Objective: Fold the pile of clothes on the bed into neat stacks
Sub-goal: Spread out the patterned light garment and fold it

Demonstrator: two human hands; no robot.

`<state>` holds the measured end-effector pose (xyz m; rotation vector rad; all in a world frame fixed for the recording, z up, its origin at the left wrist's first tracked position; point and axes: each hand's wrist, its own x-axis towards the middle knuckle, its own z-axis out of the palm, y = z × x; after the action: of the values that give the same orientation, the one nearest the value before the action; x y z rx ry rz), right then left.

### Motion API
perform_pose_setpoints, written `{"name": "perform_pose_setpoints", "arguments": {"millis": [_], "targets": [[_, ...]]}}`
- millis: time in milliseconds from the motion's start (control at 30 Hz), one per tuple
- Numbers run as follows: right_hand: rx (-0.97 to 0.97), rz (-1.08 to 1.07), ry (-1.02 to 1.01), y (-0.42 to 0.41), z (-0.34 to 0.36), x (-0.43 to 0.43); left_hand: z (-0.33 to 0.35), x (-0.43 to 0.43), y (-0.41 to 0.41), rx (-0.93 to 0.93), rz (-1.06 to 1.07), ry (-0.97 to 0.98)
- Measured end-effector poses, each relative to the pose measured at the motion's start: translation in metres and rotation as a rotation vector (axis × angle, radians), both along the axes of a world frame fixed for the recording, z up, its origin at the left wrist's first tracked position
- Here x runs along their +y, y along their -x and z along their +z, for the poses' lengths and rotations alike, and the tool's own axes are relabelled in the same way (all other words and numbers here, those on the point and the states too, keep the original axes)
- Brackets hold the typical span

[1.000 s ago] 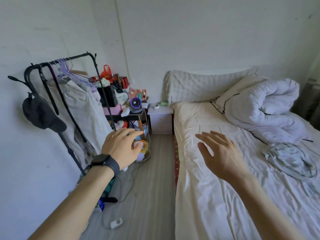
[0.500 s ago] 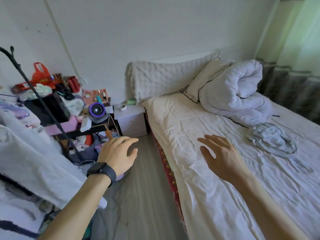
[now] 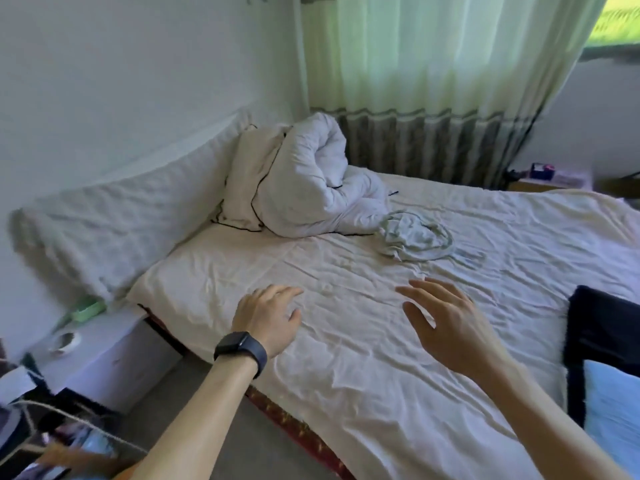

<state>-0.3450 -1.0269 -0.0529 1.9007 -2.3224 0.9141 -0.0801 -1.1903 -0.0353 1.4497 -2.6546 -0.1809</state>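
Head view: the left hand [image 3: 266, 320], with a dark watch [image 3: 240, 351] on its wrist, is released. Its fingers are loosely bent and hold nothing, over the near edge of the bed [image 3: 346, 393]. The right hand [image 3: 450, 327] is also released, with its fingers spread and pointing toward 11 o'clock above the wrinkled sheet. Whether either hand touches the sheet cannot be told.

From the right hand, a crumpled pale grey-green garment [image 3: 415, 237] lies at 12 o'clock, well apart from it and just beside the rolled white duvet [image 3: 304, 188], which sits at 11 o'clock. At 3 o'clock, by the frame's right edge, a dark garment [image 3: 602, 327] lies on the bed, with a light blue one [image 3: 613, 410] touching it on the near side.

A long white pillow [image 3: 121, 223] leans on the wall at 10 o'clock from the left hand. A nightstand [image 3: 104, 348] stands at 9 o'clock, and a curtain [image 3: 433, 64] hangs behind the bed.
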Motion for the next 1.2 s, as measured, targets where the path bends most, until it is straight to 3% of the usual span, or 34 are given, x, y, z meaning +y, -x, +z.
{"name": "perform_pose_setpoints", "arguments": {"millis": [333, 633, 867, 1200], "targets": [[-0.112, -0.283, -0.070, 0.018, -0.038, -0.124, -0.044, -0.175, 0.093, -0.057, -0.231, -0.129], [-0.176, -0.465, -0.322, 0.011, -0.102, -0.206, -0.150, -0.286, 0.132, -0.230, -0.406, -0.362], [-0.342, -0.607, -0.642, -0.014, -0.184, -0.268, -0.242, -0.360, 0.165, -0.378, -0.568, -0.515], [-0.556, -0.583, -0.849, 0.020, -0.346, -0.341, -0.374, -0.406, 0.214, -0.544, -0.641, -0.598]]}}
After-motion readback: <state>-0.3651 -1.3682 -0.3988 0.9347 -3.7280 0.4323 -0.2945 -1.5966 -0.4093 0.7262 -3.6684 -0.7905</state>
